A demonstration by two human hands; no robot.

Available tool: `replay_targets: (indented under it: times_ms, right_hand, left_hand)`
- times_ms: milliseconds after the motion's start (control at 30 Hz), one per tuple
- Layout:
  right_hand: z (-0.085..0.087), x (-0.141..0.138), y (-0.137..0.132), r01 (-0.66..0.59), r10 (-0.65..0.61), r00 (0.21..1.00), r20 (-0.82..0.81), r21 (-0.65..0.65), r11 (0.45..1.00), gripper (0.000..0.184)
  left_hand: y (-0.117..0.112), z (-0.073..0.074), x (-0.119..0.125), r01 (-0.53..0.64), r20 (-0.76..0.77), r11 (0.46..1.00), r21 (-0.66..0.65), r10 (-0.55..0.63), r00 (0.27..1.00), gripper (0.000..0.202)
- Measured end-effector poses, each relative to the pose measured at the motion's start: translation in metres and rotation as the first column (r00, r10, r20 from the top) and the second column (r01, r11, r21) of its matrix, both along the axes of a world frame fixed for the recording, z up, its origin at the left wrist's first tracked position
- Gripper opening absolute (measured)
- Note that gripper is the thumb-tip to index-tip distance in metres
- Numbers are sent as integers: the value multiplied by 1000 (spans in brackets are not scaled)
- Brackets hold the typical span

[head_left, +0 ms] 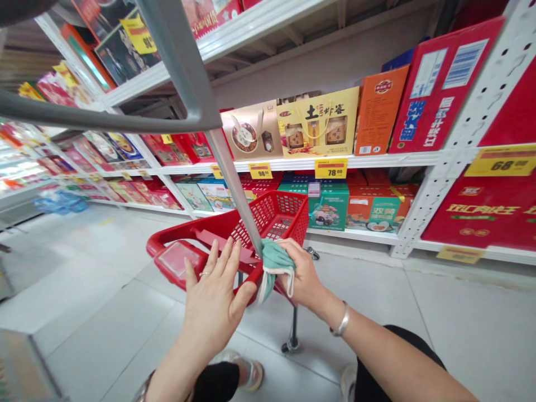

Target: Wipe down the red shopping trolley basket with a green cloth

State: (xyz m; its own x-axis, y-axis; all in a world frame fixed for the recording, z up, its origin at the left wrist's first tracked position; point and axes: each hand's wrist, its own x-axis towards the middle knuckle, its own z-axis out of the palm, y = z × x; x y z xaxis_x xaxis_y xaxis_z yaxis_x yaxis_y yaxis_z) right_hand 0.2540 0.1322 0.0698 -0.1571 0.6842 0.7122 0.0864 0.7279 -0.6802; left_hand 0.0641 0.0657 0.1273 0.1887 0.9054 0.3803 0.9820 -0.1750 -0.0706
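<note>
A folded green cloth (276, 258) with white edging is bunched in my right hand (307, 279). The cloth presses against the lower part of a grey metal pole (238, 195), beside the cart's rim. My left hand (220, 285), with a ring on one finger, is stretched out flat over the handle end of a red shopping cart (299, 215). Whether its palm touches the cart is hidden. The cart's perforated basket and a small red panel (180, 262) on the handle show past my fingers.
White shelves (372, 160) behind the cart hold boxed goods with yellow price tags (330, 168). A grey curved bar (125, 120) crosses the upper left, joined to the pole. Cart wheels (291, 345) rest on the tiled floor near my shoes. A blue plastic-wrapped bundle (61, 201) lies farther left.
</note>
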Motion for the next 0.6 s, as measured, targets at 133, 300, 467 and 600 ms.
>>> replay_targets:
  times_ms: [133, 300, 467, 600]
  right_hand:
    - [-8, 0, 12, -85, 83, 996, 43, 50, 995, 28]
    - [-24, 0, 56, -125, 122, 980, 159, 12, 992, 28]
    - [-35, 3, 98, -57, 94, 973, 210, -175, 983, 24]
    - [-38, -3, 110, -4, 57, 968, 245, -213, 977, 23]
  left_hand:
    - [-1, 3, -4, 6, -20, 998, -67, -8, 1000, 53]
    - [-4, 10, -4, 57, -20, 993, -107, -60, 998, 42]
    - [-3, 11, -5, 93, -21, 990, -110, -96, 995, 42]
    - [-5, 10, -17, 133, -35, 986, -100, -137, 990, 43]
